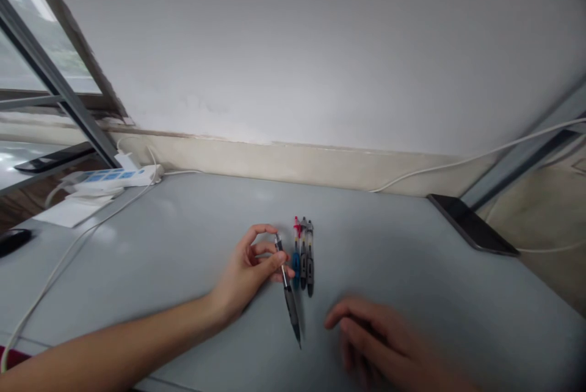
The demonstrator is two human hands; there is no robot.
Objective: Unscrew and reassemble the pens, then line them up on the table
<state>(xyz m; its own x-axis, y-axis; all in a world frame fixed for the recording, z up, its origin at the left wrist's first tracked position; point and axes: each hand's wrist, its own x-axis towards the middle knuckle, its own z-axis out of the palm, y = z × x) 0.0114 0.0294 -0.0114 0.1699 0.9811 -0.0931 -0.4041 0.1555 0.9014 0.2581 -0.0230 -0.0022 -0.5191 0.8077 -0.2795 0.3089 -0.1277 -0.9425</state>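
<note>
At the far left edge a dark flat device (13,239) lies on the grey table (412,294), and above it, in the upper left, a white power strip with blue sockets (114,177) trails its cord. Centre frame, the left hand (247,273) pinches a grey and black click pen (288,291) near its upper end, tip pointing toward the lower edge; this looks like the step of laying it beside the row. Just right of it, three pens with red, blue and grey parts (303,254) lie side by side. Lower right, the blurred right hand (379,343) hovers open, holding nothing. A black smartphone (471,224) rests at the right.
</note>
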